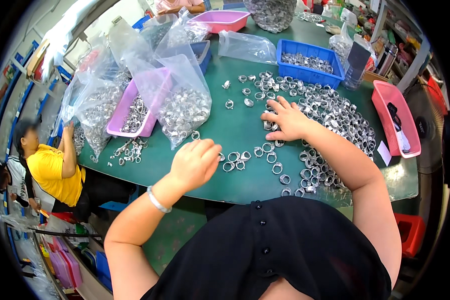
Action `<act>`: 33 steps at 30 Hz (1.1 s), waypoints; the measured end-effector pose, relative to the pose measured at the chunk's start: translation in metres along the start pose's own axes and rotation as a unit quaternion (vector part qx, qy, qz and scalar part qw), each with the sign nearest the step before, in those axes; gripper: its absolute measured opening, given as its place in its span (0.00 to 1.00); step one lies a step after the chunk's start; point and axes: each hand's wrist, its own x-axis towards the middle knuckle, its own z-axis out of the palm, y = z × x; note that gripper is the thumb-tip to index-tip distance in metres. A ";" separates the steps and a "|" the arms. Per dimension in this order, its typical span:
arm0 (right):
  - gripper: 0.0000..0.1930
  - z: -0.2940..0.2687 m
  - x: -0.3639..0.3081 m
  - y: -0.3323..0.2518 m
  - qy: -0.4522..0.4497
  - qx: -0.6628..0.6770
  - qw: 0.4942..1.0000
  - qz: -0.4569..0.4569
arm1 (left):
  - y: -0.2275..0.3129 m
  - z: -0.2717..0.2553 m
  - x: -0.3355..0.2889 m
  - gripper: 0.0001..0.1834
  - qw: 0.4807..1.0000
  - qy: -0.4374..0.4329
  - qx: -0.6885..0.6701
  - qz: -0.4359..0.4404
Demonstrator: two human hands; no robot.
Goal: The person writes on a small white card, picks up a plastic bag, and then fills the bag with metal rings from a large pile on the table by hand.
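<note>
Green table (pixel 235 125), plain, no pattern. On it we see silver-grey metal rings (pixel 330 112), shiny, heaped and scattered. Blue basket (pixel 310 74) holds more silver ones; pink basket (pixel 405 120) at the right edge carries something black. Lilac-pink tray (pixel 150 117) sits under clear plastic bags (pixel 182 100) showing silver through. A second magenta-pink tray (pixel 222 20) at the far end. Our left hand (pixel 195 162) wears a silver bracelet (pixel 157 201); our top is black with black buttons. A nearby person's shirt (pixel 55 175) is yellow. Red stool (pixel 410 232) below.
</note>
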 end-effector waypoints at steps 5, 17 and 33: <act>0.32 -0.007 0.009 0.007 -0.007 -0.009 0.999 0.038 | -0.012 0.048 -0.018 0.42 0.906 -0.161 -0.028 -0.392; 0.22 -0.002 0.012 0.002 0.047 -0.031 0.998 -0.039 | 0.047 0.108 0.050 0.45 0.952 -0.108 -0.158 -0.238; 0.21 -0.007 0.020 -0.001 0.000 -0.006 1.000 -0.011 | -0.039 -0.099 0.115 0.26 0.938 0.025 0.263 -0.226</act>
